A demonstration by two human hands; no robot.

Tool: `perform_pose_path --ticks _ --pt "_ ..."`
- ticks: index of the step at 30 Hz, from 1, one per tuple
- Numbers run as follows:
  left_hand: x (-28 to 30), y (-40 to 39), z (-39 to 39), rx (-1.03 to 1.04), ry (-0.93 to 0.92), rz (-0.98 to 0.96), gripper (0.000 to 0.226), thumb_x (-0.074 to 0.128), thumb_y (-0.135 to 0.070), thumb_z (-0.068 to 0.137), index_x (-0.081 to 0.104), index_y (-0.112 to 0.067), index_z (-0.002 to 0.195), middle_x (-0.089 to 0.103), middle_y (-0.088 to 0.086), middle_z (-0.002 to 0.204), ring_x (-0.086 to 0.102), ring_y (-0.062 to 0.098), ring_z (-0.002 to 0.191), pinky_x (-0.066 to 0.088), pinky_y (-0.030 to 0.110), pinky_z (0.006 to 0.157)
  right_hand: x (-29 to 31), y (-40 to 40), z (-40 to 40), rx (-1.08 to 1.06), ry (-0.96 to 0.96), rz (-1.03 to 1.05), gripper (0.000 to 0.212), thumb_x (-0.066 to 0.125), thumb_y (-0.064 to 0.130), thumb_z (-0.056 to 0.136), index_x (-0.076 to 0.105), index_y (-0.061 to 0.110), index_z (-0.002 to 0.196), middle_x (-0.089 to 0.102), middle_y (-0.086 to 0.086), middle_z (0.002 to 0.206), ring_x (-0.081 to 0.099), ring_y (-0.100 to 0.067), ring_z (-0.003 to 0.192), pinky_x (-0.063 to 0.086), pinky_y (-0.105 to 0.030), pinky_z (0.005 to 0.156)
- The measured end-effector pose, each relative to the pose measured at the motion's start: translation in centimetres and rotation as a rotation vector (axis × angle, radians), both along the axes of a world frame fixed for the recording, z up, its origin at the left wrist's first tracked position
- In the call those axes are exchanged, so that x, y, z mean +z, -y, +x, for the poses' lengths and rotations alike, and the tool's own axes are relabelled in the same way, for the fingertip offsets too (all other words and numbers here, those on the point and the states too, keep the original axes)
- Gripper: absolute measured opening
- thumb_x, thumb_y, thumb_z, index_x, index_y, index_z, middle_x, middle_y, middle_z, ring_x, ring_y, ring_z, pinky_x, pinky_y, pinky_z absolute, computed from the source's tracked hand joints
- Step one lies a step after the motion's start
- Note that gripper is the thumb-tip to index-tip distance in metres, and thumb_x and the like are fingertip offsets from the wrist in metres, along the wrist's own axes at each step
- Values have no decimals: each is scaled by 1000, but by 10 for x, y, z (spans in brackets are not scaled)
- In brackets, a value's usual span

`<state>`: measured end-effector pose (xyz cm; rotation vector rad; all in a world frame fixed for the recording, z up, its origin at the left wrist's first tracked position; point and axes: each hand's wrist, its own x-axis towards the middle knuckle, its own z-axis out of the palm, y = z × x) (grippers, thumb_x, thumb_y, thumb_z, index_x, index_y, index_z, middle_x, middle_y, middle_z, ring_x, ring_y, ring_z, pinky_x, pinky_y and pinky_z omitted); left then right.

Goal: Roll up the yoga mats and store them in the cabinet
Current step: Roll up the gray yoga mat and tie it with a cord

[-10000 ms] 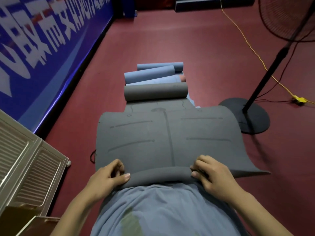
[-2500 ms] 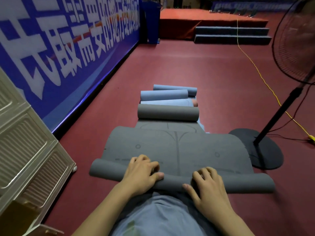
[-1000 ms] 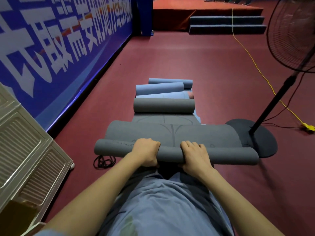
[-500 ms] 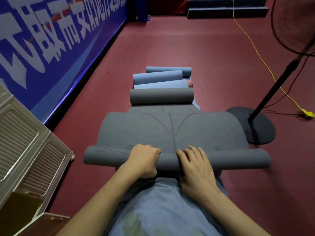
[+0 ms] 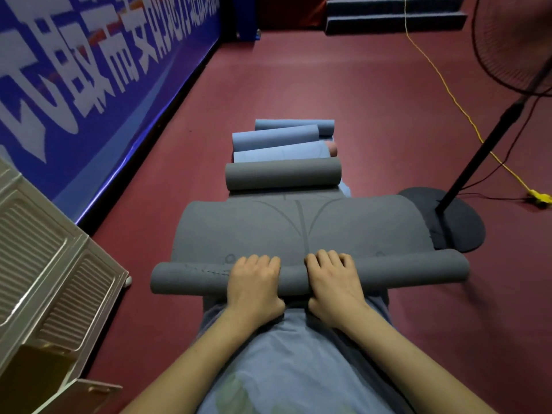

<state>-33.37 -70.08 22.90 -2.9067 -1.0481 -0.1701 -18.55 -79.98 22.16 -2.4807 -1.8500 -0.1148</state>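
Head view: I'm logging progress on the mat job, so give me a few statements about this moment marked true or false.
1. Both hands, left hand and right hand, grip the grey mat's roll. True.
2. The grey mat is fully rolled. False: a flat stretch lies ahead of the roll.
3. Another rolled grey mat lies further ahead. True.
4. The fan base sits on the person's left. False: it is on the right.

Dark red floor [image 5: 343, 85]; blue banner wall [image 5: 89, 61] left; standing fan [image 5: 490, 138] right; grey steps [image 5: 394, 16] far back
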Motion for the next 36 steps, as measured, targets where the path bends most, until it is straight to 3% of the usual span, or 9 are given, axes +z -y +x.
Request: perform_pose_path --ticks 6,10,16,19,22,26,28,32,36 --pt "-15 3 -3 -11 251 81 40 64 -28 47 61 -17 85 57 2 85 53 29 80 42 40 77 31 -20 11 33 -158 -266 42 58 26 77 47 17 116 54 -7 121 46 -32 116 33 -43 92" --pt "-12 -1 3 10 277 41 47 66 -27 48 67 -14 94 61 2 93 55 30 93 40 39 81 42 -45 29 66 -278 -502 57 77 35 77 46 13 120 54 -11 126 41 -33 121 34 -44 97" --pt "-27 8 1 -29 170 169 80 76 -24 62 55 -7 138 54 15 118 49 37 104 38 49 103 41 -63 31 15 -313 -576 59 80 32 77 51 10 123 59 -15 123 36 -32 121 34 -40 92" --pt "-30 5 3 -11 100 211 81 79 -24 62 53 -8 138 55 17 125 49 41 105 36 50 103 39 -63 31 3 -314 -547 61 79 33 77 49 11 126 56 -15 127 35 -32 123 33 -40 94" --pt "-28 -5 11 -15 76 257 72 79 -18 59 57 -10 127 57 15 114 51 38 93 39 46 86 36 -59 30 18 -267 -386 64 74 34 75 45 14 128 47 -10 128 35 -31 123 33 -40 97" --pt "-15 -24 21 -52 5 243 56 76 -20 49 59 -17 102 54 8 92 46 32 78 33 40 66 40 -52 31 41 -206 -214 47 46 42 64 37 19 104 37 -1 106 40 -29 110 26 -37 84" --pt "-4 -32 28 -53 -62 173 56 78 -23 46 57 -20 98 55 5 91 49 31 81 36 39 66 40 -53 32 74 -193 -206 41 53 39 70 36 20 101 40 0 105 40 -27 106 27 -37 82" --pt "23 -60 48 -82 -202 -59 50 76 -42 69 55 -23 110 65 1 109 60 29 103 39 36 76 43 -58 29 113 -64 -241 51 71 37 73 42 20 112 52 -1 116 48 -28 111 34 -40 88" --pt "46 -84 65 -106 -350 -268 52 83 -50 61 63 -25 102 71 -1 101 63 25 87 46 33 69 31 -64 25 2 -16 -113 54 79 27 70 48 19 113 60 -3 109 57 -29 102 36 -39 81"
